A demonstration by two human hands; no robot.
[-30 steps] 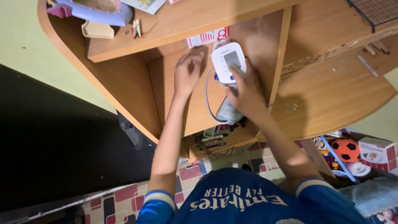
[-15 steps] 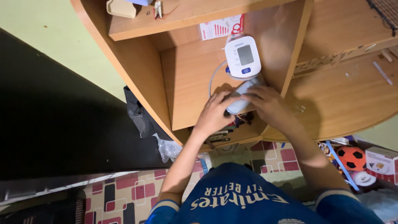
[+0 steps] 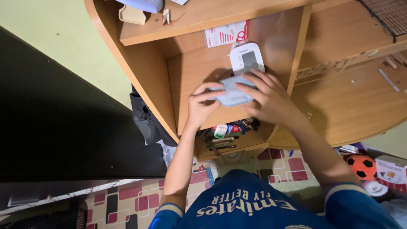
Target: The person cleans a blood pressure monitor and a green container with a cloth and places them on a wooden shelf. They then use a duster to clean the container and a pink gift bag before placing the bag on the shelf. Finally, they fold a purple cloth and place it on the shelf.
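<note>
Both hands are on it: the left hand (image 3: pixel 200 106) and the right hand (image 3: pixel 269 98) grip a soft, pale grey cuff (image 3: pixel 232 91) from either side, fingers curled over its rounded edges, holding it just above the wooden shelf (image 3: pixel 190 80). The cuff looks like smooth fabric, folded into a flattish oval bundle. Right behind it, touching or nearly so, sits one white plastic monitor (image 3: pixel 247 58), a rounded rectangle with a grey screen, partly hidden by the right hand's fingertips. A red and white printed card (image 3: pixel 226 33) stands against the back of the compartment, just beyond the monitor. The shelf is warm orange-brown laminate with a fine wood grain, boxed in by one upright panel (image 3: pixel 299 42) on the right and a curved side wall on the left. Below the hands, a lower shelf (image 3: pixel 227 131) holds a jumble of small packets and dark oddments, too cluttered to count. Up on the worktop (image 3: pixel 203 17) there's a cream plastic piece (image 3: pixel 132 15) and a small clip (image 3: pixel 166 17) side by side. Off to the right, down on the floor, one orange and black ball (image 3: pixel 361 166) lies beside a white box (image 3: pixel 392 171). The floor itself is covered by a mat (image 3: pixel 127 199) patterned with red, black and cream rounded squares. The person's sleeves (image 3: pixel 352 203) are glossy blue with pale cuffs.
</note>
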